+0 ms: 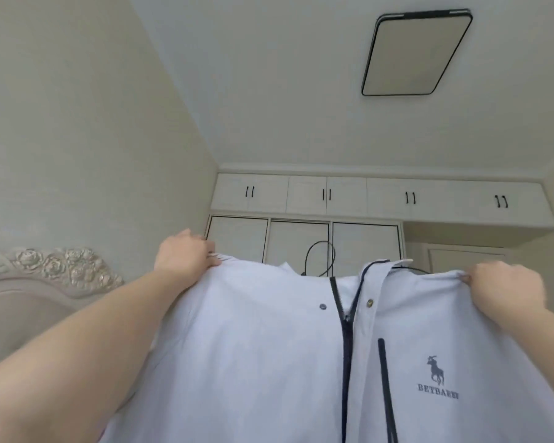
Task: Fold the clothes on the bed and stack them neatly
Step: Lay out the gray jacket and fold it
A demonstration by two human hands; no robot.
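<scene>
Jacket (269, 346) marked "BETBAREI" hangs by its shoulders, pinched in left hand (183, 254) and right hand (506, 286).

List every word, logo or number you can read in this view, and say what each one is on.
"BETBAREI", or close to it; the last letters are blurred: dark print on the chest of the pale jacket held up by the left hand and right hand, under a horse-and-rider logo.
No other text is visible.

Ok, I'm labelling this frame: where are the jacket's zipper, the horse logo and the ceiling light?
zipper (346, 346), head view, on the dark zip tape.
horse logo (435, 370), head view, on the horse's body.
ceiling light (413, 52), head view, on the panel's middle.
</scene>
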